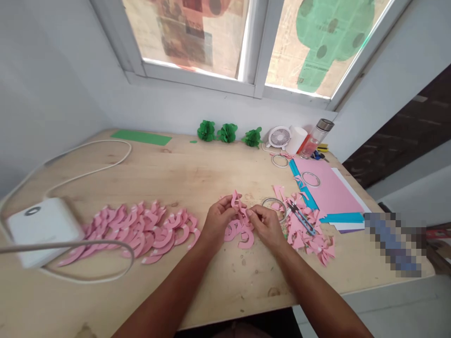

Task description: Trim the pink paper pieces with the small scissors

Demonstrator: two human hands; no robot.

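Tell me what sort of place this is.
Probably a papercraft work spot in a room, home or small workshop: a wooden table under a window holds cut pink curves, green paper pompoms and small scissors on pink scraps.

- Our left hand (pixel 219 217) seems to hide part of the pink curl (pixel 235 199).
- We can't identify the pixelated patch (pixel 392 245).
- The top edge crops the window (pixel 261 51).
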